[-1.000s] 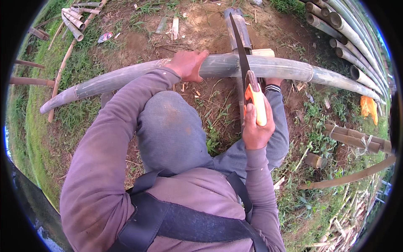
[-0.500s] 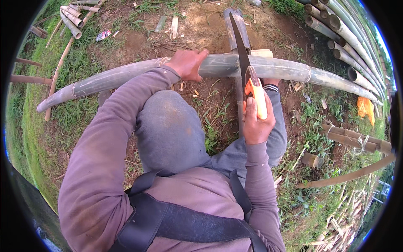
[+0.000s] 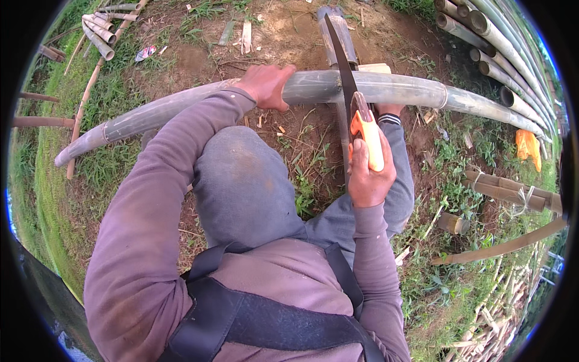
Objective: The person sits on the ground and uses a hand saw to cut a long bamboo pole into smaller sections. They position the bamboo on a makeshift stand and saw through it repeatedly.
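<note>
A long, thick bamboo pole [image 3: 416, 90] lies crosswise in front of me, bending toward the rim of the picture at both ends. My left hand [image 3: 265, 85] is wrapped over the pole left of its middle, thumb on the near side. In my right hand [image 3: 370, 175] is a hand saw [image 3: 373, 145] with an orange and cream handle. Its dark blade points away from me and passes across the pole. Whether the teeth bite into the bamboo, I cannot tell. My foot shows partly beneath the pole, right of the blade.
Another bamboo piece [image 3: 338, 36] lies under the pole, running away from me. Stacked bamboo poles [image 3: 512, 60] fill the far right, near an orange plastic bag [image 3: 528, 148]. Cut bamboo pieces [image 3: 99, 30] lie at the far left. Tied bamboo rails [image 3: 509, 190] stand at right, beside a short offcut [image 3: 452, 224].
The view has shifted slightly, and the pole sits a little higher in the picture. Both hands keep their holds on the pole and the saw.
</note>
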